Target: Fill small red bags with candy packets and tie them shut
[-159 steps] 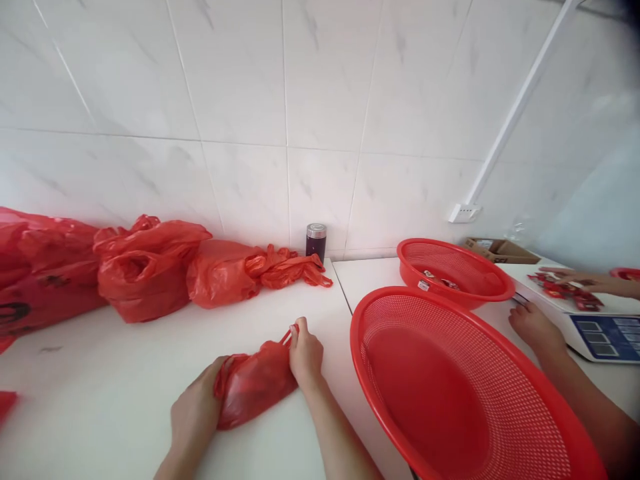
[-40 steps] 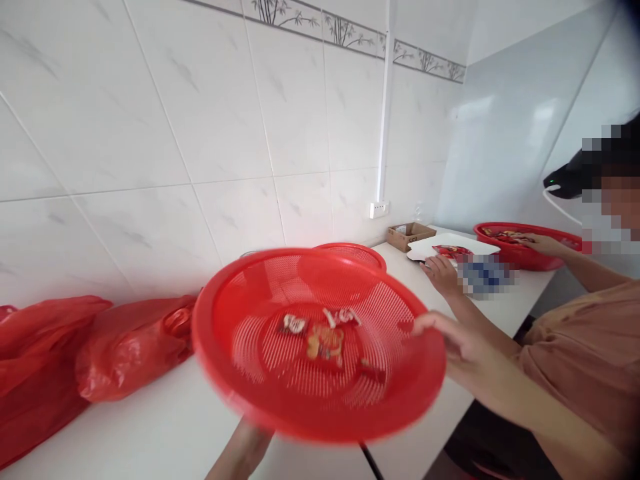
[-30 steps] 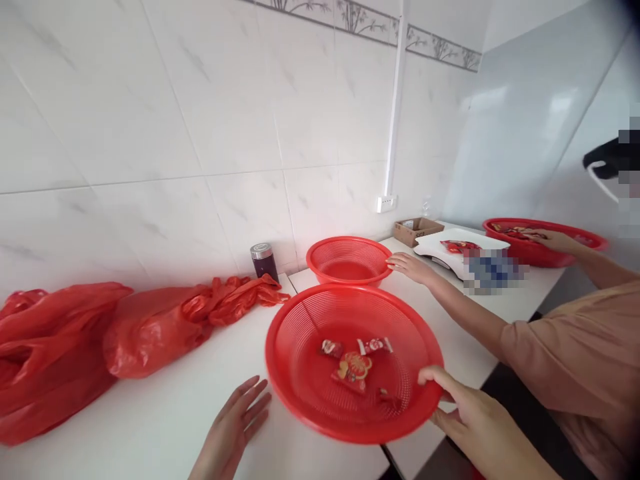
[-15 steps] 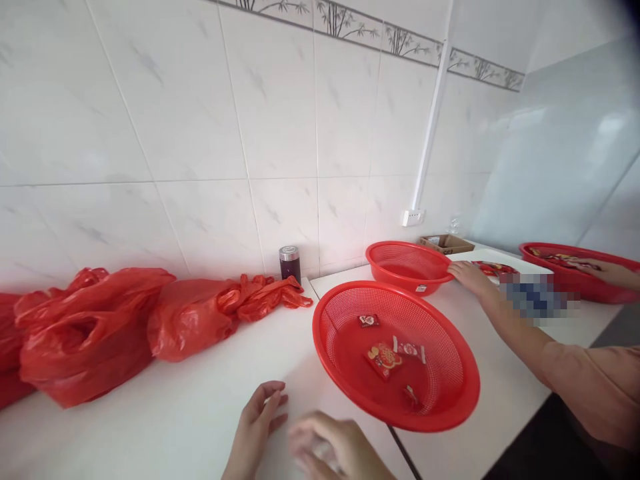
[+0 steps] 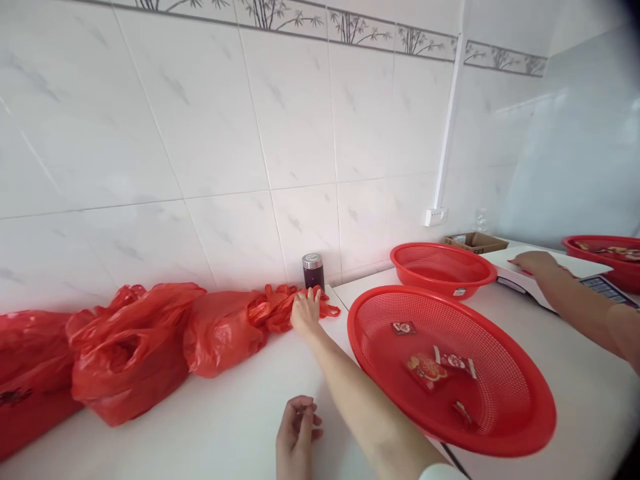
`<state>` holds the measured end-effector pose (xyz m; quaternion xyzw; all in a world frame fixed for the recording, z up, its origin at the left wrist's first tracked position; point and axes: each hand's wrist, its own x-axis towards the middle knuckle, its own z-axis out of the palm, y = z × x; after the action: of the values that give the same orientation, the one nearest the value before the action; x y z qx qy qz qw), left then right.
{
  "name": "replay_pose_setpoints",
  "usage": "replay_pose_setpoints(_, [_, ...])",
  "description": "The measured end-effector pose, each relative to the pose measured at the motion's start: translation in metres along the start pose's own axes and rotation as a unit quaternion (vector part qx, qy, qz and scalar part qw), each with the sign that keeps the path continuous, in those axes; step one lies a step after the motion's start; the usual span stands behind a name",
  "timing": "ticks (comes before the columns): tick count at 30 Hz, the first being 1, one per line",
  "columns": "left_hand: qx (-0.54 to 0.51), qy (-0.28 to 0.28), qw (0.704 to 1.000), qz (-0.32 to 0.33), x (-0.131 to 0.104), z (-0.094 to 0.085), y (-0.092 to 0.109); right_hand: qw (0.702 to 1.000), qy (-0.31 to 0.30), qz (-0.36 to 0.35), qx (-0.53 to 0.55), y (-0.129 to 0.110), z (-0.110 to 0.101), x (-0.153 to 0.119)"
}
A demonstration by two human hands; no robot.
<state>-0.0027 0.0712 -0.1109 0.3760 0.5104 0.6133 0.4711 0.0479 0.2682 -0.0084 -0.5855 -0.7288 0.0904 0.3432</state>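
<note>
My right hand (image 5: pixel 306 308) reaches across to the bunched end of a red plastic bag (image 5: pixel 225 333), its fingers pressed into the crumpled plastic beside a dark jar (image 5: pixel 313 271) with a silver lid. Nearer to me, my left hand (image 5: pixel 299 430) is low over the white table, fingers loosely curled and nothing visible in them. To the right of both hands stands a large red mesh basket (image 5: pixel 520 433), with several small wrapped packets (image 5: pixel 427 372) lying on its bottom. My right forearm passes close to the basket's left rim.
More red plastic bags (image 5: pixel 130 353) line the left by the tiled wall. Behind the large basket stand another red basket (image 5: pixel 440 267) and a cardboard box (image 5: pixel 477 242). At right, a co-worker's hand (image 5: pixel 537 261) rests on a white scale (image 5: pixel 575 264); a filled red basket (image 5: pixel 610 257) is beyond.
My right hand has moved from near my left hand forward to the red bag. The co-worker's hand has left the rear basket and is over the scale, whose red packets are gone. The view has turned left.
</note>
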Motion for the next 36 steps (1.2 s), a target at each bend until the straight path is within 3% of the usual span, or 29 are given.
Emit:
replay_pose_setpoints(4, [-0.002,-0.007,1.000,-0.003,0.001,-0.002,0.001,0.998,0.069,0.011,0.000,-0.013,-0.020,0.008])
replay_pose_setpoints(7, [0.004,-0.030,0.999,-0.010,0.001,-0.006,0.002,0.996,0.077,0.032,0.017,-0.020,-0.040,0.017])
replay_pose_setpoints(11, [-0.024,-0.026,0.999,-0.020,0.002,-0.008,0.008,0.997,0.029,0.037,0.057,-0.014,-0.064,0.026])
replay_pose_setpoints(16, [-0.151,0.015,0.985,-0.087,0.006,-0.009,0.031,0.986,-0.086,-0.041,0.134,0.006,-0.091,0.007])
replay_pose_setpoints(22, [-0.271,-0.067,0.953,-0.117,0.016,-0.013,0.064,0.957,-0.181,-0.110,0.197,0.031,-0.119,-0.031])
replay_pose_setpoints(28, [-0.237,-0.099,0.955,-0.149,0.019,-0.001,0.061,0.938,-0.210,-0.132,0.244,0.042,-0.137,-0.048])
replay_pose_setpoints(31, [-0.209,-0.052,0.969,-0.118,0.032,0.004,0.064,0.947,-0.148,-0.120,0.259,0.049,-0.147,-0.046])
replay_pose_setpoints(34, [-0.198,0.008,0.976,-0.093,0.059,-0.001,0.079,0.959,0.003,-0.070,0.274,0.063,-0.165,-0.035])
replay_pose_setpoints(36, [-0.185,0.047,0.979,-0.074,0.082,-0.006,0.094,0.951,0.095,-0.033,0.292,0.074,-0.180,-0.025])
